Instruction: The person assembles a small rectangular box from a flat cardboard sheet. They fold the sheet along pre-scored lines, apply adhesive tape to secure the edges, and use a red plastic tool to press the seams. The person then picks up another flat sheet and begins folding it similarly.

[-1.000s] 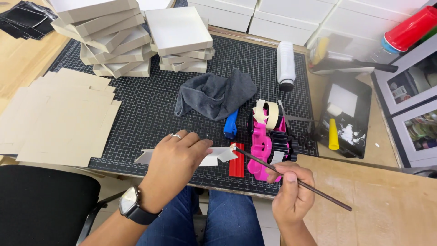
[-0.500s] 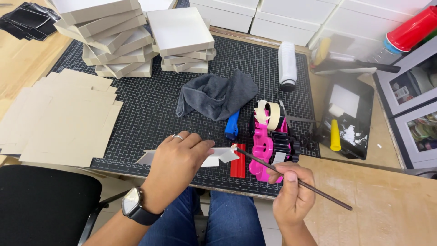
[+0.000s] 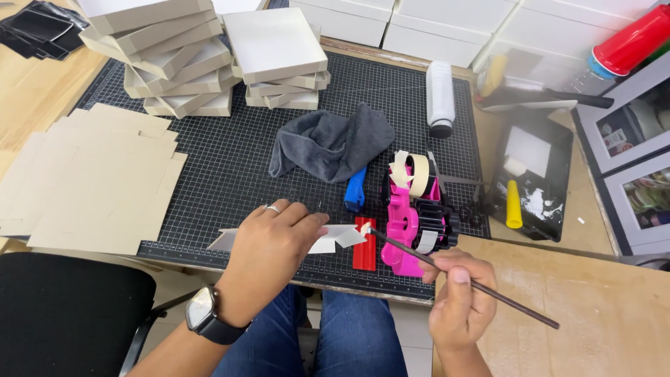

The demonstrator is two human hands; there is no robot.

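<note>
My left hand (image 3: 269, 251) rests flat on a small white folded paper piece (image 3: 333, 237) at the near edge of the black gridded cutting mat (image 3: 230, 160). My right hand (image 3: 460, 300) grips a thin dark brush (image 3: 447, 269) like a pencil, its tip touching the paper's right end. A red scraper (image 3: 363, 244) lies beside the paper. Just beyond stands a pink tape dispenser (image 3: 407, 216) with a roll of pale tape. A watch sits on my left wrist.
A grey cloth (image 3: 328, 143), blue tool (image 3: 355, 188) and white bottle (image 3: 440, 98) lie on the mat. Stacked grey box lids (image 3: 272, 49) stand at the back, flat cardboard sheets (image 3: 91, 181) to the left. A black tray with a small yellow-handled roller (image 3: 513, 202) sits right.
Hardly anything has moved. The brush tip stays at the paper's right end and my left hand keeps pressing the paper down.
</note>
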